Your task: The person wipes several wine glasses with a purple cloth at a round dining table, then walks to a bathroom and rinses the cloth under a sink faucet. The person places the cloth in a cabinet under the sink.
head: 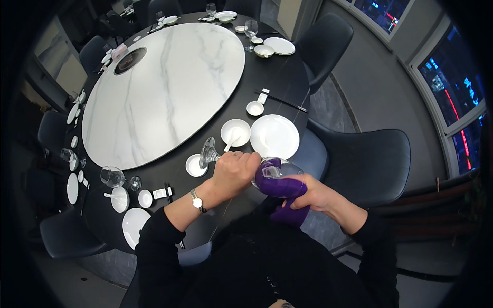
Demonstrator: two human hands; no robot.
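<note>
My left hand [235, 170] grips a stemmed wine glass [208, 153] near its stem, holding it tilted over the table's edge. The foot points to the left and the bowl to the right. A purple cloth [279, 188] wraps the bowl; part of it seems to be inside, though the glass makes this hard to tell. My right hand [312, 193] pinches the cloth at the rim, and a loose end hangs below. Just beyond my hands are a white plate [274, 136], a white bowl [235, 130] with a spoon in it, and an ashtray-like small dish [195, 166].
A large marble-patterned turntable [165, 96] covers the middle of the black round table [215, 196]. Chopsticks [287, 103] lie beyond the plate. Another wine glass [112, 177] stands to the left among more tableware. A dark chair [366, 165] stands at my right, by the windows.
</note>
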